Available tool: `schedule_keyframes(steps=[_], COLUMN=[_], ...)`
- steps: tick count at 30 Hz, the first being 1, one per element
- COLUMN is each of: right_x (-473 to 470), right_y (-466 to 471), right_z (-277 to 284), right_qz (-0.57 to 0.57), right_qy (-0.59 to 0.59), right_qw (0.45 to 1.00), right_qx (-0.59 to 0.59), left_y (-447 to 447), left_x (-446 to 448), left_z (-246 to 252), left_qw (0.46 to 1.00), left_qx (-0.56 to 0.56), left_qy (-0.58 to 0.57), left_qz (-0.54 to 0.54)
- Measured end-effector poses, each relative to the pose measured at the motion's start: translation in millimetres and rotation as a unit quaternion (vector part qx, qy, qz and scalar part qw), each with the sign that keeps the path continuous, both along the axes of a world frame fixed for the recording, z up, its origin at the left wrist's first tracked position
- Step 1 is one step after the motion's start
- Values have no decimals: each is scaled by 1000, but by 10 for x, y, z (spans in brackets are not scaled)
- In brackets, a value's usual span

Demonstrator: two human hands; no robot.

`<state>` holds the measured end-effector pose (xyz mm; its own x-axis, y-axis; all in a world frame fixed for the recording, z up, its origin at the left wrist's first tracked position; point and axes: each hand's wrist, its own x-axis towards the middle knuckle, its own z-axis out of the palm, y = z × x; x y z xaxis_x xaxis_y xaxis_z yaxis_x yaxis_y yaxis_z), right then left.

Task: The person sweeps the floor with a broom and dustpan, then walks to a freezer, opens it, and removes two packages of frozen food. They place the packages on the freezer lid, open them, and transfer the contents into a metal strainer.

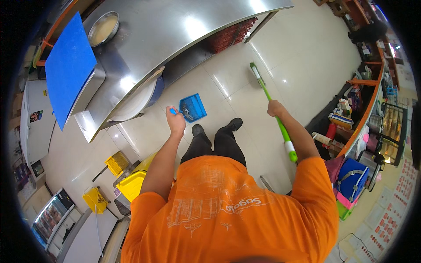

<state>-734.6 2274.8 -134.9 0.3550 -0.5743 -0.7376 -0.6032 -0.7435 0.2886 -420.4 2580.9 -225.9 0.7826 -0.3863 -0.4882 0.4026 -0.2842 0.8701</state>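
Note:
My left hand (pixel 176 121) is closed around the handle of a blue dustpan (pixel 197 107), whose pan lies by the floor in front of my shoes with some grey debris in it. My right hand (pixel 275 108) grips the green handle of a broom (pixel 283 130) partway along its length. The handle's green and white end reaches back beside my right forearm. The green-bristled broom head (pixel 255 72) is farther forward, to the right of the dustpan and apart from it, over the tiled floor.
A steel worktable (pixel 154 29) spans the front left, bearing a metal bowl (pixel 104 29) and a blue board (pixel 70 69). Red crates (pixel 230 36) stand beneath it. A yellow bin (pixel 133 185) and yellow basket (pixel 117 163) are at left. Orange-edged shelves (pixel 365 121) with goods line the right.

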Motion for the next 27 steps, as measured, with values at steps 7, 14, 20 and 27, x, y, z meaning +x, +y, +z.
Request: schedule_keyframes(steps=[7, 14, 20, 27], right_x=[659, 1196, 1544, 1991], right_y=[830, 1321, 1436, 1743], right_z=[-132, 341, 745, 1033], right_qz=[-130, -240, -377, -311], right_qy=[-16, -19, -114, -357], right_qw=[985, 928, 820, 738], right_qx=[113, 284, 415, 481], left_y=[9, -1, 129, 282], left_x=[15, 11, 161, 239], left_z=[-11, 4, 247, 250], left_qw=[999, 995, 987, 932], left_qx=[-36, -72, -13, -22], left_qy=[25, -29, -139, -297], left_qz=[-19, -65, -84, -207])
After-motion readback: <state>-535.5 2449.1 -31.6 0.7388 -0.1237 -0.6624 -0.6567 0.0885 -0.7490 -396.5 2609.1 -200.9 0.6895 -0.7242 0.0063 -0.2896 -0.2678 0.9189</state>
